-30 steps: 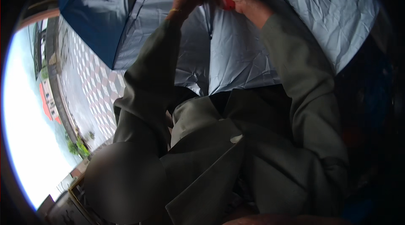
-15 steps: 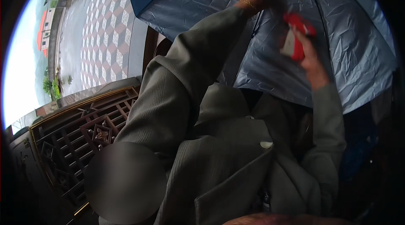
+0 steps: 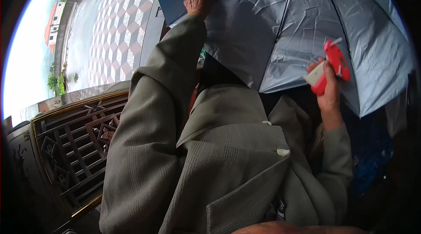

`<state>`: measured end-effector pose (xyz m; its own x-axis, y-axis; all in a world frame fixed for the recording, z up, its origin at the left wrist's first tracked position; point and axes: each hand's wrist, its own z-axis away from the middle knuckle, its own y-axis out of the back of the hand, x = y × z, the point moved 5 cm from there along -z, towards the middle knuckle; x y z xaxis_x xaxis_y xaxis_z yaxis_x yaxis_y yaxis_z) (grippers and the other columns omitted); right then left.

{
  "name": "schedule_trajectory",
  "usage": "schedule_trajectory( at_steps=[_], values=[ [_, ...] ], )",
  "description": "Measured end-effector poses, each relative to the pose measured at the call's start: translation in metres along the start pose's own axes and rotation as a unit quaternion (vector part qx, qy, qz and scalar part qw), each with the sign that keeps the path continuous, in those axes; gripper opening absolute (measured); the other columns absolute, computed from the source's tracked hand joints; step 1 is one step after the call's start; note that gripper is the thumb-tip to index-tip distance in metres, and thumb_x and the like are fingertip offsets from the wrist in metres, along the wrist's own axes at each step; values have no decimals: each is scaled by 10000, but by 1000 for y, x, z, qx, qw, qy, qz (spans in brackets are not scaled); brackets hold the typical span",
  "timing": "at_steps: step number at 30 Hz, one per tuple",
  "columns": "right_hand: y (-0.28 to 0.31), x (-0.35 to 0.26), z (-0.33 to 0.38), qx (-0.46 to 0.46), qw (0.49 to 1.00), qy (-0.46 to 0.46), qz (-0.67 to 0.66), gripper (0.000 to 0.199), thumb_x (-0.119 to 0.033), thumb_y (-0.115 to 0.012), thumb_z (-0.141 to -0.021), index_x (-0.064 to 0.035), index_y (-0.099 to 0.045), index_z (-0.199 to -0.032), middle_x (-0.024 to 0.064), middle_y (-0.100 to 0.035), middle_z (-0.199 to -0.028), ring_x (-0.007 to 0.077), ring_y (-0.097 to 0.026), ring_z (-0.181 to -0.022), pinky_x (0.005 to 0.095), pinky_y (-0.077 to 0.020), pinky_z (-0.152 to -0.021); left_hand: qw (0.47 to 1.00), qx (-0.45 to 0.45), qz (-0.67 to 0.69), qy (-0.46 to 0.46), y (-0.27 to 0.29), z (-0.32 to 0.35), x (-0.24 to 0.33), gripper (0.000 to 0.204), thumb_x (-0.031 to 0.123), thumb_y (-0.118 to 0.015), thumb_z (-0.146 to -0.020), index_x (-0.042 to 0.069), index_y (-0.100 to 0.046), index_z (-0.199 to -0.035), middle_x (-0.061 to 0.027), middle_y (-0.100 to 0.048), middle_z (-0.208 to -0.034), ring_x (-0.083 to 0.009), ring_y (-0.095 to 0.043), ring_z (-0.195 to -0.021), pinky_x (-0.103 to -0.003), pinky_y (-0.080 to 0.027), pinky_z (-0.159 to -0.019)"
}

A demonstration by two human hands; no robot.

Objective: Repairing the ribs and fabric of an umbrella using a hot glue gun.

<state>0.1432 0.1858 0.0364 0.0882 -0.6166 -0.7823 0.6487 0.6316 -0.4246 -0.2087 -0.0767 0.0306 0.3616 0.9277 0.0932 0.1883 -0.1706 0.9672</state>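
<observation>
An opened umbrella (image 3: 263,23), silvery grey on the side facing me and blue at its left, fills the upper part of the view. Dark ribs run across its creased canopy. At its left, where the blue cloth folds, my left hand (image 3: 198,2) is closed, gripping the canopy. My right hand (image 3: 330,96) is wrapped round a red and cream hand-held gadget (image 3: 337,60) with a pale tip at its top; its exact kind is unclear. The gadget is in front of the canopy's lower right part, and I cannot tell whether it touches the cloth.
A dark wooden lattice panel (image 3: 81,146) with gilt edging stands at my left. Beyond it lies paving patterned with cubes (image 3: 118,36), and a building with a red roof (image 3: 52,23). Blue plastic (image 3: 372,164) lies in shadow at the right.
My left hand has moved left along the umbrella, away from the rib. My right hand has come down and slightly right with the red gadget. The canopy has shifted.
</observation>
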Motion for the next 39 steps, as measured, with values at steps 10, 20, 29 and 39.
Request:
schedule_trajectory(
  at_steps=[10, 20, 29, 39],
  values=[
    [44, -159, -18, 135, 882, 444, 86, 307, -91, -565, -808, 32, -488, -1079, 156, -616, -901, 203, -607, -797, 317, -480, -708, 974, -88, 191, -90, -6, 23, 77, 292, 325, -573, -757, 68, -612, -889, -160, -619, -872, -331, -589, -828, -389, -465, -713],
    [-19, -131, 43, 206, 822, 476, 235, 211, -219, -615, -794, -18, -594, -855, 17, -578, -798, 99, -531, -694, 248, -428, -648, 866, -168, 461, -98, -28, 123, 131, 182, 192, -548, -817, 22, -580, -762, 7, -497, -568, -59, -433, -481, -216, -336, -433],
    [-72, 82, -13, -57, 975, -133, -166, 236, -151, -610, -780, -38, -524, -969, 127, -609, -906, 240, -612, -833, 383, -507, -733, 801, -225, 545, -99, -33, 129, 147, 164, 174, -510, -848, 33, -580, -804, 36, -475, -574, -36, -388, -467, -199, -284, -413],
    [-80, 94, -28, 22, 986, -96, -135, 255, -114, -674, -703, -36, -549, -912, 69, -596, -857, 185, -598, -793, 332, -478, -703, 715, -302, 625, 80, -29, 134, 144, 164, 169, -537, -842, 17, -588, -877, 36, -499, -611, -31, -411, -487, -191, -315, -426]
  ],
)
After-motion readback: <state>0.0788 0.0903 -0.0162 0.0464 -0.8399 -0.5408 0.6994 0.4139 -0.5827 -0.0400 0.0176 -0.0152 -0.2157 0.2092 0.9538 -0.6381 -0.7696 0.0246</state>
